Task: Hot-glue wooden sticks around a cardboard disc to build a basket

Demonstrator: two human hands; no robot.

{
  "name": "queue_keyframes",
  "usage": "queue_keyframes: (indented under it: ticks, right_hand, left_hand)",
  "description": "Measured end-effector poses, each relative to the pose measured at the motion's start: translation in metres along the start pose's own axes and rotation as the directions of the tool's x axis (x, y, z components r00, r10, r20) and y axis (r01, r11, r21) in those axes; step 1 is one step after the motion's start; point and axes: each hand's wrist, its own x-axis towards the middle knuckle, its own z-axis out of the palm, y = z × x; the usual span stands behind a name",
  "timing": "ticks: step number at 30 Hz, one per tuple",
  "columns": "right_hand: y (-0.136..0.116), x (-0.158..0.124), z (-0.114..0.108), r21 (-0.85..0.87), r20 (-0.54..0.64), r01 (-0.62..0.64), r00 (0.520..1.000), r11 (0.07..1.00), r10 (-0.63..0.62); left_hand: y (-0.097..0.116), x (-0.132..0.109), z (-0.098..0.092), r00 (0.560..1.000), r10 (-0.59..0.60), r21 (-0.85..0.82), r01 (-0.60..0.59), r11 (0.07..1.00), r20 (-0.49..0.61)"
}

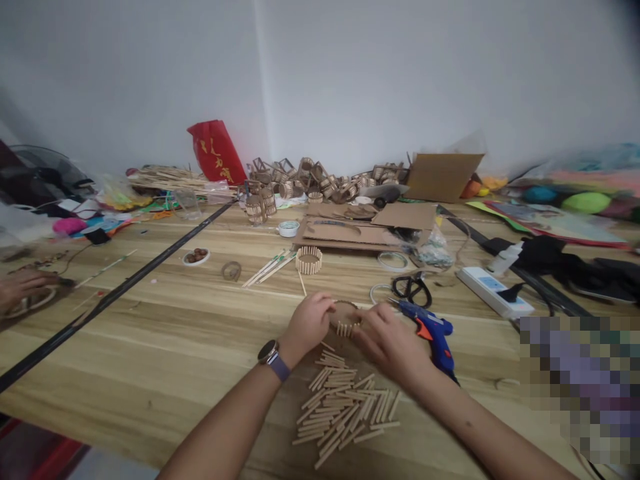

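My left hand (311, 321), with a watch on its wrist, pinches the left rim of a small round cardboard base (345, 311). Short wooden sticks (346, 329) stand side by side along the base's near edge. Fingers of my right hand (387, 339) are bent together against the base's right side; whether a loose stick is between them is hidden. Just below both hands lies a loose pile of cut wooden sticks (345, 400). A blue glue gun (434, 332) rests to the right of my right hand. Beyond my hands stands a round stick-walled basket (309, 261).
Black scissors (413, 291) and a white power strip (495, 292) lie to the right. Cardboard sheets (350, 233) and many stick-built pieces (320, 180) fill the back. A small bowl of brown balls (196, 257) sits left. Another person's hand (23, 290) is at the far left.
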Motion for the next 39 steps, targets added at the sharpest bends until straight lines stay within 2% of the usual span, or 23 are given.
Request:
queue_keyframes:
  ticks: [2, 4, 7, 10, 14, 15, 17, 19, 20, 24, 26, 29, 31, 33, 35, 36, 39]
  right_hand:
    - [-0.010, -0.001, 0.001, 0.040, 0.071, 0.128, 0.989, 0.991, -0.131]
    - [-0.014, -0.002, 0.003, 0.076, 0.091, 0.192, 0.976, 0.978, -0.198]
    - [-0.007, 0.000, 0.004, 0.092, 0.069, 0.143, 0.986, 0.985, -0.150]
    - [0.009, 0.003, 0.004, 0.129, -0.003, 0.063, 0.998, 0.990, -0.063]
    - [0.026, 0.007, 0.005, 0.156, -0.054, 0.061, 0.997, 0.986, -0.053]
    - [0.029, 0.008, 0.005, 0.158, -0.059, 0.071, 0.996, 0.985, -0.062]
    - [0.033, 0.010, 0.005, 0.163, -0.058, 0.086, 0.995, 0.983, -0.077]
    - [0.035, 0.011, 0.004, 0.171, -0.041, 0.089, 0.996, 0.981, -0.084]
    - [0.035, 0.011, 0.004, 0.178, -0.028, 0.092, 0.996, 0.980, -0.089]
    - [0.033, 0.013, -0.002, 0.195, -0.030, 0.097, 0.995, 0.976, -0.093]
    - [0.035, 0.014, -0.010, 0.168, -0.082, 0.036, 0.996, 0.985, -0.022]
    - [0.045, 0.013, -0.031, 0.066, -0.112, -0.201, 0.972, 0.977, 0.208]
    - [0.056, 0.008, -0.046, -0.057, -0.014, -0.377, 0.926, 0.924, 0.377]
    - [0.067, -0.001, -0.058, -0.222, 0.114, -0.503, 0.837, 0.835, 0.535]
    - [0.074, -0.013, -0.062, -0.323, 0.184, -0.541, 0.769, 0.776, 0.613]
    - [0.077, -0.018, -0.062, -0.336, 0.194, -0.547, 0.756, 0.766, 0.625]
    - [0.083, -0.031, -0.054, -0.258, 0.140, -0.587, 0.763, 0.767, 0.631]
  left_hand:
    - [-0.005, 0.000, 0.001, 0.997, 0.017, 0.037, -0.020, 0.999, 0.075]
    - [-0.006, -0.001, 0.002, 0.994, 0.012, 0.123, -0.025, 0.992, 0.105]
    - [-0.003, -0.002, 0.002, 0.997, 0.000, 0.163, -0.013, 0.987, 0.080]
    - [-0.002, -0.001, 0.001, 1.000, -0.017, 0.056, 0.016, 0.998, 0.010]
    - [-0.006, 0.001, 0.001, 0.992, -0.021, -0.089, 0.010, 0.996, -0.124]
    - [-0.007, 0.001, 0.002, 0.995, 0.001, -0.125, -0.014, 0.992, -0.104]
    - [-0.009, 0.000, 0.005, 0.997, 0.068, -0.182, -0.062, 0.981, 0.024]
    - [-0.010, -0.001, 0.009, 0.976, 0.134, -0.208, -0.097, 0.973, 0.171]
    - [-0.010, -0.002, 0.011, 0.965, 0.157, -0.213, -0.111, 0.971, 0.211]
    - [-0.008, -0.003, 0.015, 0.959, 0.180, -0.247, -0.123, 0.961, 0.221]
    - [-0.008, -0.002, 0.016, 0.961, 0.177, -0.278, -0.114, 0.954, 0.212]
    - [-0.008, -0.002, 0.020, 0.967, 0.164, -0.314, -0.098, 0.944, 0.193]
    - [-0.007, -0.001, 0.023, 0.968, 0.164, -0.310, -0.099, 0.945, 0.189]
    - [-0.005, -0.001, 0.026, 0.965, 0.181, -0.297, -0.119, 0.948, 0.191]
    - [-0.003, 0.000, 0.027, 0.960, 0.207, -0.291, -0.147, 0.946, 0.188]
    - [-0.002, 0.001, 0.027, 0.958, 0.218, -0.291, -0.159, 0.943, 0.183]
    - [-0.001, 0.001, 0.026, 0.964, 0.215, -0.290, -0.162, 0.943, 0.159]
